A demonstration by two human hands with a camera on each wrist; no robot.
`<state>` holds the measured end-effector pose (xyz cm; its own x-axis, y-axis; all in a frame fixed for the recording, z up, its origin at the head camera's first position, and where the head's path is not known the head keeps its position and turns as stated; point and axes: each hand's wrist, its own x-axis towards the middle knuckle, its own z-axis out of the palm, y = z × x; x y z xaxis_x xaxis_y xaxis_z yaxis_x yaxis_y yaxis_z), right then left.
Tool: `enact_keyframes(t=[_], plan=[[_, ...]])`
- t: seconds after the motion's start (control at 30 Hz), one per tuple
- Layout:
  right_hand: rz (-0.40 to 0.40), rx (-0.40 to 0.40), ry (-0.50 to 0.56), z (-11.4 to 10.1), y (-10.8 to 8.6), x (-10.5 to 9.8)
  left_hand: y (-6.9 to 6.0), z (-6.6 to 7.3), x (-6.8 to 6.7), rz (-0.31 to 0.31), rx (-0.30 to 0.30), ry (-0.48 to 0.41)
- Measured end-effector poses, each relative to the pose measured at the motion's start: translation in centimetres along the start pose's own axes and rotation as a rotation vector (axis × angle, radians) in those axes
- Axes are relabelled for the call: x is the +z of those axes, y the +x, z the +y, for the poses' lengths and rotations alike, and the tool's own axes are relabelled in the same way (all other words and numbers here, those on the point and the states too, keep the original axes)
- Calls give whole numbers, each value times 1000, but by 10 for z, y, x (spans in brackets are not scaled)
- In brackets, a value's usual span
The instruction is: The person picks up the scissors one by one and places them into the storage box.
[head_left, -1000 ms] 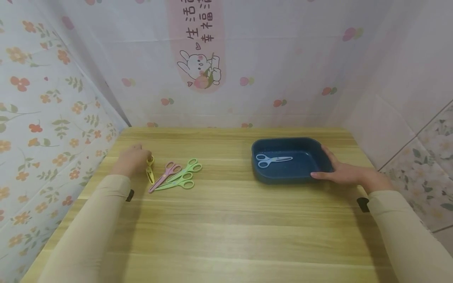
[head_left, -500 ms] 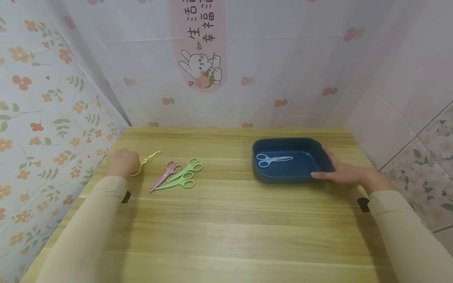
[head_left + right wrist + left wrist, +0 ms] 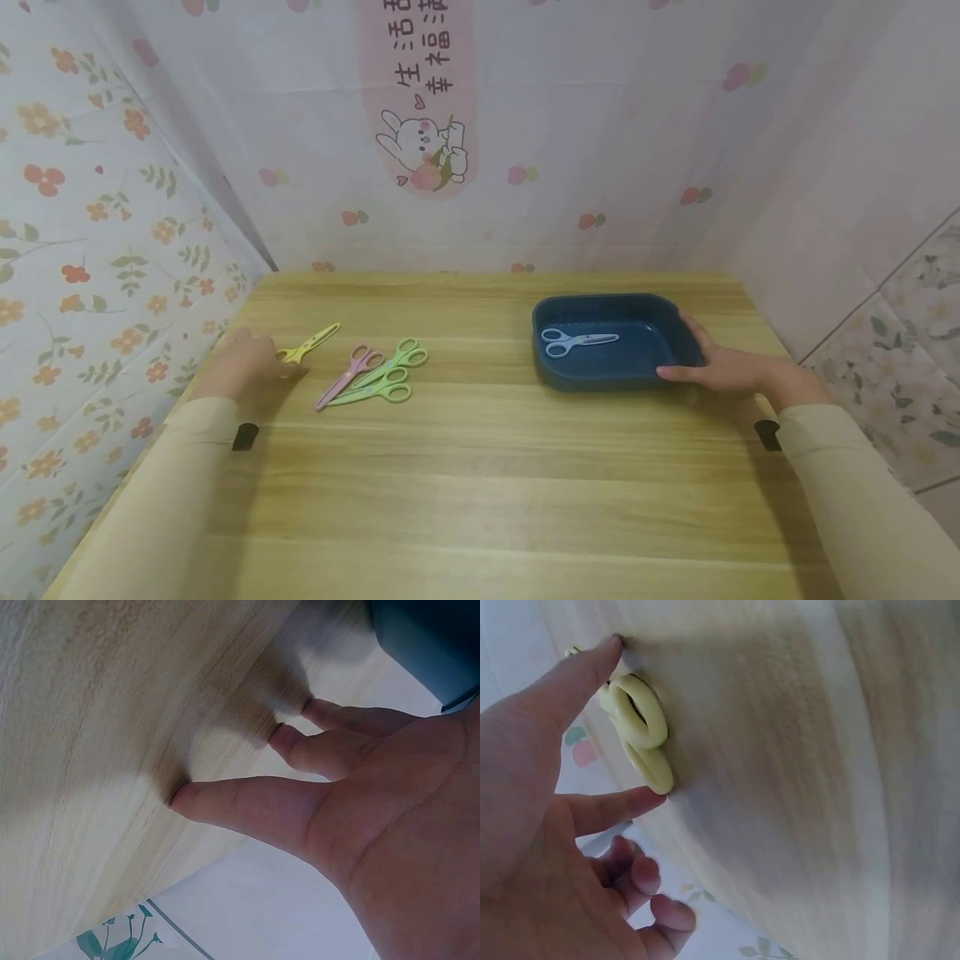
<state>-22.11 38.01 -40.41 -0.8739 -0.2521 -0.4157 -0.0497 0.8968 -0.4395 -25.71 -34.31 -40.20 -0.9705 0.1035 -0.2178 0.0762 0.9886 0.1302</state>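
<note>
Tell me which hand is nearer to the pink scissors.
Left. The left hand is at the yellow scissors, left of the pink scissors; the right hand is farther off, at the right end of the blue tray.

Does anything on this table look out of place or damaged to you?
Nothing looks spilled or visibly broken. Only mildly odd: the blue scissors lie alone in the tray, while the pink scissors and two pairs of green scissors lie bunched at mixed angles on the wooden table, which looks untidy.
</note>
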Motion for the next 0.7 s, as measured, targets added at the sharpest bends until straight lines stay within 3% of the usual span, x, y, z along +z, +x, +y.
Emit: enact_keyframes(t=[0.13, 0.2, 0.43, 0.6, 0.7], plan=[[6, -1, 4, 1, 1, 0, -2, -3, -2, -82, -38, -11], [6, -1, 9, 2, 1, 0, -1, -4, -2, -94, -35, -15], [8, -3, 18, 3, 1, 1, 5, -1, 2, 4, 37, 60], [12, -2, 17, 4, 2, 2, 2, 5, -2, 53, -7, -47], [15, -4, 25, 4, 2, 2, 2, 8, -5, 122, -22, -117]])
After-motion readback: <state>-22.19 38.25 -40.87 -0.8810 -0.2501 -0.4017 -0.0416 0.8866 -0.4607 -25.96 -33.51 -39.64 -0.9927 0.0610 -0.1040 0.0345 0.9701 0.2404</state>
